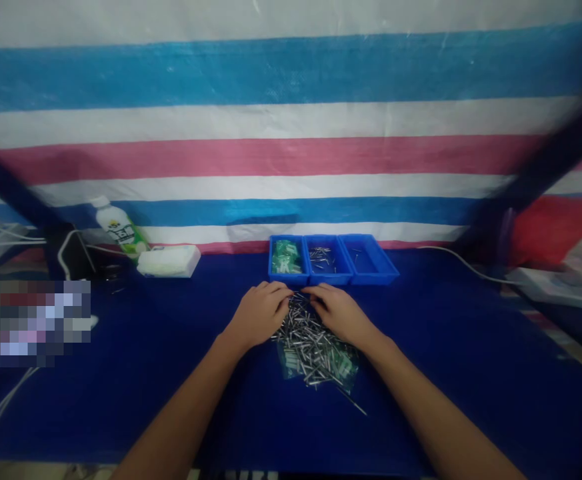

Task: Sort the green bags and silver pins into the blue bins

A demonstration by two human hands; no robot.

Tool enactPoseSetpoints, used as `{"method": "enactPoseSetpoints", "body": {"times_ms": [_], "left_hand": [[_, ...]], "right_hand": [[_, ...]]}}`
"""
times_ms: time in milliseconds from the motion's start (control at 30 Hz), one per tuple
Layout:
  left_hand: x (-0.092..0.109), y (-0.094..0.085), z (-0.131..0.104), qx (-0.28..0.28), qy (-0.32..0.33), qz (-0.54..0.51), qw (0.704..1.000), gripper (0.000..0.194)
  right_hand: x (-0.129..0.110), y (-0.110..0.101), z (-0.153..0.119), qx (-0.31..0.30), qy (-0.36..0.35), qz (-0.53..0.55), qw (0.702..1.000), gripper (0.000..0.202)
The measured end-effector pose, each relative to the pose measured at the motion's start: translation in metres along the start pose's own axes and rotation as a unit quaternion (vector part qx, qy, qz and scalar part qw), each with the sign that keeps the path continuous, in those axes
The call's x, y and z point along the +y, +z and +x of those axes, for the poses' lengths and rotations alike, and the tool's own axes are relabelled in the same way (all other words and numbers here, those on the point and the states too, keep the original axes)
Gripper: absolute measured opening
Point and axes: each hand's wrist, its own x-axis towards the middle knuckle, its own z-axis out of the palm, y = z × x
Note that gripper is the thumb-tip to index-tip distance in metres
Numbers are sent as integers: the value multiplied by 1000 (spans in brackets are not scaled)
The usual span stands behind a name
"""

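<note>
A loose pile of thin, silvery metal pins [308,343] lies on the dark blue tabletop, mixed with small green-tinted plastic packets [291,360]. My left hand [263,310] rests at the upper left of the pile, its fingers curved over the far edge and thumb apart from them. Opposite it, my right hand [338,310] touches the upper right side with fingers bent and spread. No item shows clearly lifted in either hand. Just beyond stand three blue bins: the left bin [270,267] has green packets, the middle bin [331,279] some pins, the right bin [373,267] very few.
A white tissue pack [171,261] and a leaning white-and-green bottle [115,223] stand back left. White cables [8,407] run along the left side. A red bag [555,230] sits at the right, near a white power strip [561,288]. A striped sheet [291,160] hangs behind.
</note>
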Motion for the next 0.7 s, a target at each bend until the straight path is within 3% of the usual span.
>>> {"method": "enactPoseSetpoints", "body": {"times_ms": [333,567,700], "left_hand": [[6,-1,1,-6,15,-14,1000,24],[7,-2,2,-4,4,-30,1000,23],[9,-2,3,-7,1,-42,999,22]], "right_hand": [[-3,-4,-5,-26,-13,-23,999,39],[-8,-15,-7,-48,73,-78,993,17],[-10,-16,-9,-69,94,-137,984,19]]}}
